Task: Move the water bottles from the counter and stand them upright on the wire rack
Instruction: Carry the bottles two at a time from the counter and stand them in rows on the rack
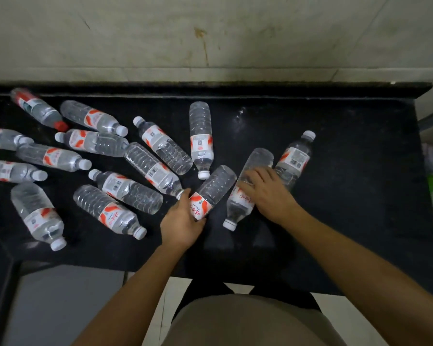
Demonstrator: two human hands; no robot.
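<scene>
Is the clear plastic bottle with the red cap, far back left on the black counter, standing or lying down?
Lying down. The red-capped clear plastic bottle rests on its side on the black counter, cap pointing toward the person.

Clear water bottles [160, 146] with red-and-white labels, white caps, one red cap [60, 125], black counter [348, 158]

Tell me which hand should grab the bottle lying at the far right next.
Right. The right hand rests on a bottle directly beside the far-right bottle, whose base nearly touches its fingers. The left hand grips another bottle farther left and would have to cross over.
</scene>
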